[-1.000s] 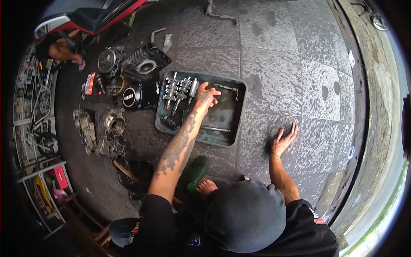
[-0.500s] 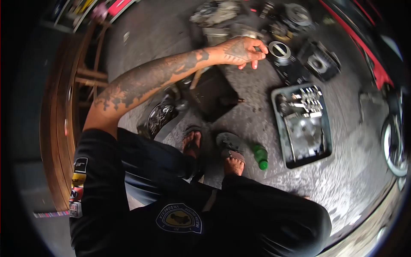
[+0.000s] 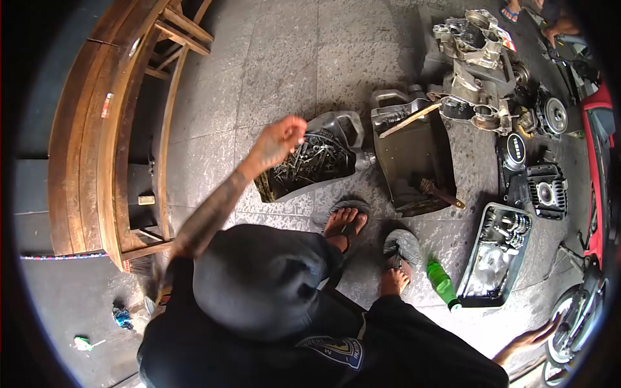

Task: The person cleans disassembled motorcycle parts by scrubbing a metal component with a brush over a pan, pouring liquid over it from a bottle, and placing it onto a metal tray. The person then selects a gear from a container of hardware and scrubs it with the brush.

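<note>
My left hand (image 3: 277,143) is over the left edge of a cut plastic container (image 3: 314,161) full of bolts and small metal parts. Its fingers are curled in, and whatever they may hold is hidden. At the lower right, my right hand (image 3: 533,337) has its fingers stretched out and holds nothing; it is below a tray (image 3: 469,258) with gear shafts in it. Beside the bolts, another cut container (image 3: 414,155) holds a wooden stick (image 3: 411,121) and a brush (image 3: 443,194).
A green bottle (image 3: 442,282) lies near my foot. Engine casings (image 3: 472,97), a round YAMAHA cover (image 3: 514,150) and a finned cylinder (image 3: 547,191) are at the right, with a red motorcycle (image 3: 598,129) beyond. A wooden bench (image 3: 84,161) is at the left. Another person's foot (image 3: 510,14) shows at the top right.
The view has turned left. My left hand has moved from above the tray to the bolt container, and its fingers have curled. My right hand has lifted off the floor.
</note>
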`<act>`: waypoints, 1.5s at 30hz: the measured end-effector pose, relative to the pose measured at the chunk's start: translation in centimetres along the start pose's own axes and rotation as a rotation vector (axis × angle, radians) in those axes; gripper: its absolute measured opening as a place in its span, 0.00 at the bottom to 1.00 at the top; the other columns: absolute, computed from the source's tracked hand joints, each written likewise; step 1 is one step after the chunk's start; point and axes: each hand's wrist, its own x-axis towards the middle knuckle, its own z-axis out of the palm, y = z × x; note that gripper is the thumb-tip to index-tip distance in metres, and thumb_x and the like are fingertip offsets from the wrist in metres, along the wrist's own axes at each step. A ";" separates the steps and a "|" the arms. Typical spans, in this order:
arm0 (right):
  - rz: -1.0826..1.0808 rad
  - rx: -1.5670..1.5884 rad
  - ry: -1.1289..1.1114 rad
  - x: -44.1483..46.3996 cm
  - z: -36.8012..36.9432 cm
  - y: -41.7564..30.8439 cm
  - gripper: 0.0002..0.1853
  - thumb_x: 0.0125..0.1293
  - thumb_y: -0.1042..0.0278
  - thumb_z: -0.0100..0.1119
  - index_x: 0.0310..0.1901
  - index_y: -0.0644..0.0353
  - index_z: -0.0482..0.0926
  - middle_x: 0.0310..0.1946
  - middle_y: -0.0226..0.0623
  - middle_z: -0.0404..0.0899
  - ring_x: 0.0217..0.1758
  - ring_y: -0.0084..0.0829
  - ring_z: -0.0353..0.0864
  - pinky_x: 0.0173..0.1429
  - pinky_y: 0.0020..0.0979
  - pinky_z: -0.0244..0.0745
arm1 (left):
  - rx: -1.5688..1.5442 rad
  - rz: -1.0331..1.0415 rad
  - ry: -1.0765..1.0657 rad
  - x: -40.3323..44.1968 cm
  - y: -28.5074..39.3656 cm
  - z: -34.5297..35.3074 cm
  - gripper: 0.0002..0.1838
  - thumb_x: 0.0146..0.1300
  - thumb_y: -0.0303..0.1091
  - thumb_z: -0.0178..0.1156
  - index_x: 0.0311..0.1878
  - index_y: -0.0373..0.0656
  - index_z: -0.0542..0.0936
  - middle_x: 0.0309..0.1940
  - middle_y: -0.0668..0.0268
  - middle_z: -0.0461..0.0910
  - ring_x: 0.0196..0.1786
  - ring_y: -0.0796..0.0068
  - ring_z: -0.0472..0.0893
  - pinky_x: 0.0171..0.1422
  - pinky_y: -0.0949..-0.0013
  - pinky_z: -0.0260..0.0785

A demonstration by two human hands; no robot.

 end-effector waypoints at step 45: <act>-0.621 0.795 -0.653 2.6 15.3 -40.5 0.12 0.58 0.73 0.58 0.44 0.55 0.78 0.43 0.38 0.79 0.49 0.41 0.77 0.55 0.41 0.69 | 0.546 -0.076 0.384 -0.9 -17.8 5.1 0.28 0.53 0.25 0.56 0.60 0.36 0.64 0.53 0.41 0.69 0.56 0.40 0.71 0.59 0.50 0.66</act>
